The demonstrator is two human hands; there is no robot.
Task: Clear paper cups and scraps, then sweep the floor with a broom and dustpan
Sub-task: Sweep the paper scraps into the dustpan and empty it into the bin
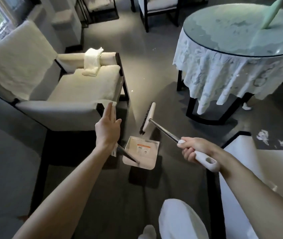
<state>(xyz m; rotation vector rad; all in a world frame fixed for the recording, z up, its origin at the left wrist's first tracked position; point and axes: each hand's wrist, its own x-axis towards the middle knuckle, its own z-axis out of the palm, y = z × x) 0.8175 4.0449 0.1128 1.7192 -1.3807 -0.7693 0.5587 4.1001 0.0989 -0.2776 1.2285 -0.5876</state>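
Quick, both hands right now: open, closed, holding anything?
Left hand: open, fingers spread, holding nothing.
Right hand: closed around the broom handle.

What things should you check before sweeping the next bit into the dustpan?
1. Broom held firmly: ok. The right hand is closed around the broom handle.
2. Dustpan steadied: not ok. The left hand is open above the dustpan handle, not gripping it.
3. Dustpan sitting flat on the floor: cannot tell.
4. Bristles near the pan mouth: ok. The brush head's lower end sits just in front of the pan.
5. Scraps left to sweep: ok. White paper scraps lie on the floor at right, beside the round table.
6. Path clear: not ok. The armchair stands close on the left.
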